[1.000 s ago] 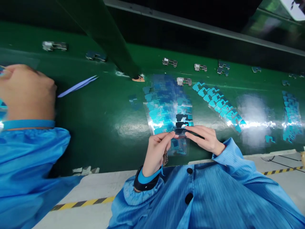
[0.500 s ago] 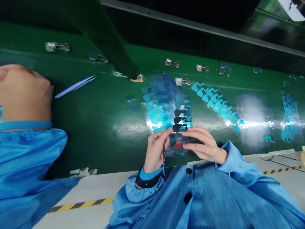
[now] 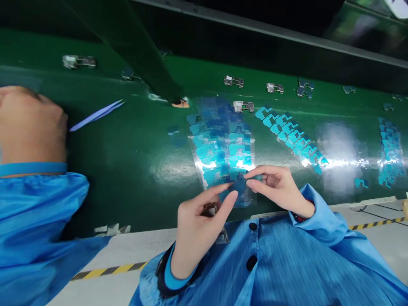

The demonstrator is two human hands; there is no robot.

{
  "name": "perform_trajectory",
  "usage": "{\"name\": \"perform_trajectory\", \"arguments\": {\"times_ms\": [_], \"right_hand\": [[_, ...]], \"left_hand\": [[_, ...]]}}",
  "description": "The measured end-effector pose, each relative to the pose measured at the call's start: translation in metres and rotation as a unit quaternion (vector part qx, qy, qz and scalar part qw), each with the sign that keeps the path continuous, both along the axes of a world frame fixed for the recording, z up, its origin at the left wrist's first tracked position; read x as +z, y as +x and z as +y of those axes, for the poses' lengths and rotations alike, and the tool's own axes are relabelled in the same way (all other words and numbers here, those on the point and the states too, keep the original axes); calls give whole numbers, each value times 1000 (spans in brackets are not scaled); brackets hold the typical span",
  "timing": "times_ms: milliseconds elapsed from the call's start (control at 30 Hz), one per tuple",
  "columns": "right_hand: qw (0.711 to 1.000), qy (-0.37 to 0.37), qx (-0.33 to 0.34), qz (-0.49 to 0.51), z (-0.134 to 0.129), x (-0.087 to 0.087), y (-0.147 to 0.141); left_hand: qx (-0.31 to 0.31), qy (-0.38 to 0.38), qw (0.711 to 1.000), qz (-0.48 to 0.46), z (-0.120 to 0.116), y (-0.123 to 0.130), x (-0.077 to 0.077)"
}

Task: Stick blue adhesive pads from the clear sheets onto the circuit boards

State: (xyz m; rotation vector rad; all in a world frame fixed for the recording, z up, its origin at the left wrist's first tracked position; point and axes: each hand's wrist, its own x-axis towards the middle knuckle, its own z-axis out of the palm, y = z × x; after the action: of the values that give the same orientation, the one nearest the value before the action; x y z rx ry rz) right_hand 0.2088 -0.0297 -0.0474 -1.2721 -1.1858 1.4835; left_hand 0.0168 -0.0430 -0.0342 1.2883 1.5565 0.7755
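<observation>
Just below the centre of the frame, the person's two bare hands work over a green tabletop (image 3: 137, 170). The left hand (image 3: 191, 225) has its thumb and forefinger spread apart, with nothing pinched between their tips, while its other fingers curl around a small circuit board (image 3: 211, 209) tucked against the palm, mostly hidden by the thumb. The right hand (image 3: 280, 185) brings thumb and forefinger close together on what looks like a blue film piece (image 3: 256, 178), largely covered by the fingers.

Beneath and beyond the fingertips, slightly right of centre, lies a film sheet (image 3: 208, 146) bearing rows of teal and blue cut-outs, its lower end reaching the gap between the hands. A silvery board (image 3: 243, 106) sits at its upper right corner. To the right of that, a diagonal strip (image 3: 290, 134) of similar cut-outs slants down toward a bright glare; another sheet (image 3: 390, 153) lies near the right edge, with a single teal cut-out (image 3: 361, 182) to its lower left.

Along the upper part of the tabletop, more boards (image 3: 233, 81) are spaced out. At upper left, lilac tweezers (image 3: 95, 115) lie aslant, just beside a co-worker's hand (image 3: 32, 123) at the left edge, above a blue sleeve (image 3: 38, 212).
</observation>
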Motion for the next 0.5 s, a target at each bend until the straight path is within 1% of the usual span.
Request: {"name": "perform_trajectory", "arguments": {"times_ms": [67, 233, 367, 500], "right_hand": [[1000, -2, 16, -1, -1, 0, 0], [999, -17, -30, -18, 1, -2, 12], [998, -49, -29, 1, 1, 0, 16], [998, -53, -27, 19, 3, 4, 14]], "left_hand": [[24, -3, 1000, -20, 2, 2, -1], [71, -33, 995, -68, 8, -3, -4], [55, -42, 994, -90, 10, -3, -5], [48, -57, 992, -102, 11, -1, -5]]}}
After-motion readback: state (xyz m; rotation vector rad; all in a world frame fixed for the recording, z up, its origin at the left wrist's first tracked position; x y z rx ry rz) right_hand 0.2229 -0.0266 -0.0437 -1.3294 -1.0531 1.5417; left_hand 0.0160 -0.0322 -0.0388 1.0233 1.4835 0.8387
